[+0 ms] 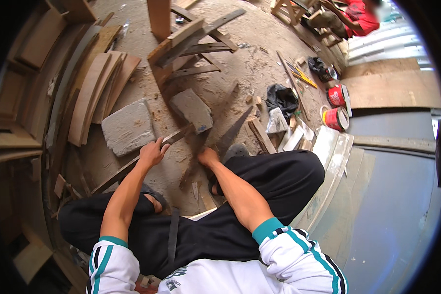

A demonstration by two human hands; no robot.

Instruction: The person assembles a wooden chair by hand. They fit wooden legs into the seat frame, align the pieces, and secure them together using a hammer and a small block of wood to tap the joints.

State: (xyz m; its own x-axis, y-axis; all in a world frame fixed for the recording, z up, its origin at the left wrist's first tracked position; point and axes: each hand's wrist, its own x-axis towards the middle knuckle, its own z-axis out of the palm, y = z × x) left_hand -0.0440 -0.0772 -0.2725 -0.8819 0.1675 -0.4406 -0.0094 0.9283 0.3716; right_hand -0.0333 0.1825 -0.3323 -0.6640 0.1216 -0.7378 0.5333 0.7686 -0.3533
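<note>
My left hand (153,152) is closed around a narrow wooden strip (120,175), which slants from near my left foot up to the right. Its far end lies over a grey concrete block (193,109). A second, larger block (128,126) sits left of that hand. My right hand (208,157) is closed at the handle end of a handsaw (234,131), whose handle is mostly hidden by the fingers. The saw's blade points away to the upper right, apart from the strip. Between my hands, a long dark piece of wood (224,102) lies on the ground.
Curved boards (90,98) lean at the left. A wooden frame with slats (191,49) stands ahead. To the right are a black plastic bag (281,98), red cans (336,119), wood offcuts (262,136) and grey sheets (377,196). A person in red (360,19) sits far right.
</note>
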